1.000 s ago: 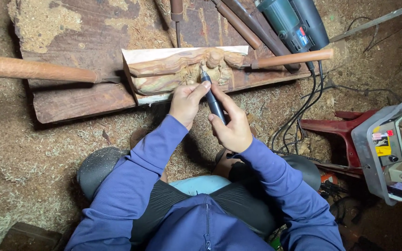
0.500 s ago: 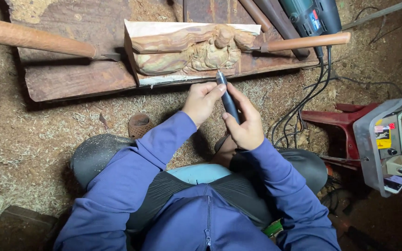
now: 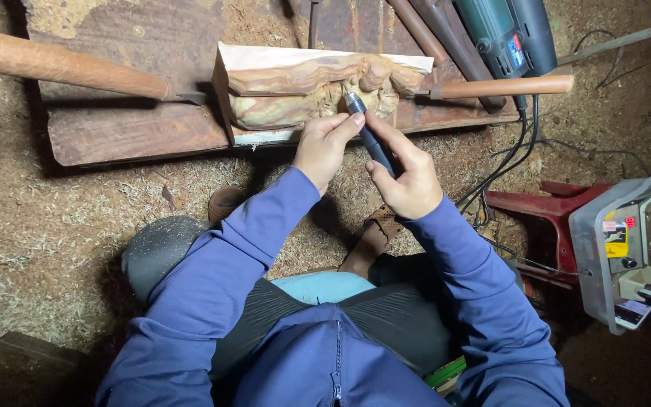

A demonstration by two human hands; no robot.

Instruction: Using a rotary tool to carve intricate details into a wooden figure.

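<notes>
Head view: reddish-brown wood carving (image 3: 303, 94), pale-topped, half-shaped.

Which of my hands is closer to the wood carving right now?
Left. The left hand has its fingertips beside the tool tip, right at the wood carving. The right hand grips the dark rotary tool farther back, toward the body.
</notes>
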